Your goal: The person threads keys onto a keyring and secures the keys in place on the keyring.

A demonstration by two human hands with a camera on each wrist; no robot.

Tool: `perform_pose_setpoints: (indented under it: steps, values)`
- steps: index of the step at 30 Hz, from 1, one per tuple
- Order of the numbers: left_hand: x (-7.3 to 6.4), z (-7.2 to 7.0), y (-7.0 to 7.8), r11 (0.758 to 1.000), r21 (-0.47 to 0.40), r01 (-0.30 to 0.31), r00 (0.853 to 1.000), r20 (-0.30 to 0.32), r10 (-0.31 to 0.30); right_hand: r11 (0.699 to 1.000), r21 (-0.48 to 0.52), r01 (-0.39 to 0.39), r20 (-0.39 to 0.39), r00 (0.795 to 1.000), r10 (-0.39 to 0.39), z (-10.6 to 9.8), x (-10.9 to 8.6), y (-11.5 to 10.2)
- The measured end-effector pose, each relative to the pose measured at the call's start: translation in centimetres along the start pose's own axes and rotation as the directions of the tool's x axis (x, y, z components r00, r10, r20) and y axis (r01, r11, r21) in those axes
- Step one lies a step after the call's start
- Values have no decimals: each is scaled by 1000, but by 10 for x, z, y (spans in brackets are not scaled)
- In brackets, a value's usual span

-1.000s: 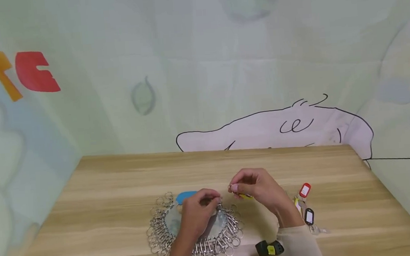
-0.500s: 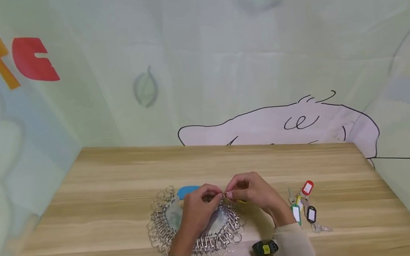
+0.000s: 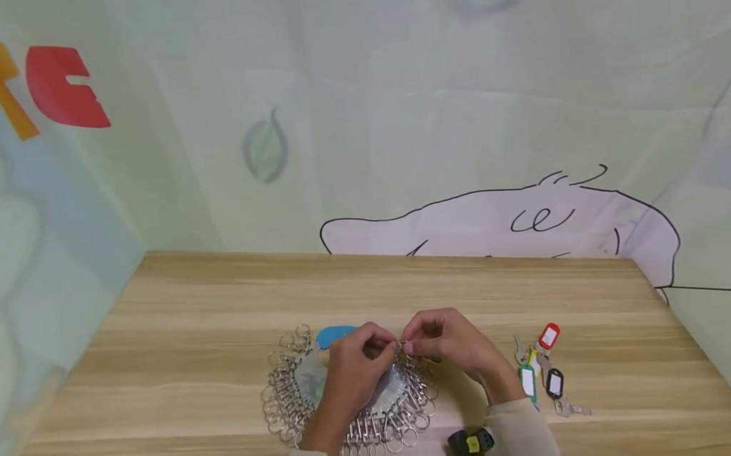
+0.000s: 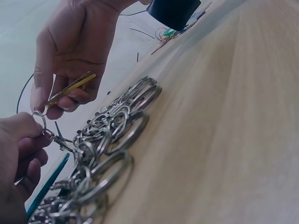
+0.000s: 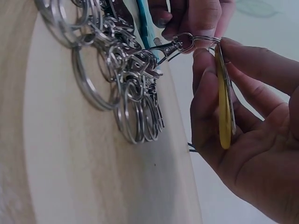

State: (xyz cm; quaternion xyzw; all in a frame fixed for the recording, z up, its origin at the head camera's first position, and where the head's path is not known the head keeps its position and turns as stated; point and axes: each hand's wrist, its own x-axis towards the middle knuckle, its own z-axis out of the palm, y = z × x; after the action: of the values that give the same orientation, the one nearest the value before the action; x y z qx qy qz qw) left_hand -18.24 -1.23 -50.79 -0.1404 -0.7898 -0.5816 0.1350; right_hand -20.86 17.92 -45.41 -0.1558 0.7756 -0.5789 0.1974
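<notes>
Many metal snap hooks with key rings hang round the edge of a clear round disc (image 3: 382, 398) in the head view. Over its far right side my left hand (image 3: 357, 361) pinches the key ring (image 5: 205, 38) of one snap hook (image 5: 169, 48). My right hand (image 3: 448, 339) faces it, thumb and finger at that same ring. From its fingers hang a yellow key tag (image 5: 223, 107) and a flat silver key (image 5: 231, 100), side by side. The fingertips of both hands nearly meet at the ring. Fingers partly hide where tag and ring join.
Right on the wooden table (image 3: 216, 290) lie keys with a red tag (image 3: 549, 336), a green tag (image 3: 528, 382) and a black tag (image 3: 554, 383). A blue flat piece (image 3: 335, 335) shows behind the left hand. A black strap device (image 3: 470, 444) sits at my right wrist.
My right hand has moved left with the yellow-tagged key, up to the ring in my left hand. The left hand keeps its place over the disc, and the head view has tipped down slightly.
</notes>
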Motion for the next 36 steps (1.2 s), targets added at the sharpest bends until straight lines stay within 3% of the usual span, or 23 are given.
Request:
perform_pose_setpoints:
  steps: [9,24,30,36]
  values:
    - [0,-1,0,999,17,-48,999,-5,48,999,-54,-2,-17,1000,1,4,2,0]
    - [1,1,-2,996,10,-84,996,-15,85,998,-59,7,-31,999,-9,5,2,3]
    - [1,2,-1,997,-3,-73,997,-7,73,997,-71,19,-42,999,-22,3,3,4]
    - [0,2,-1,998,45,-32,999,2,32,991,-123,58,-41,997,-64,3,2,3]
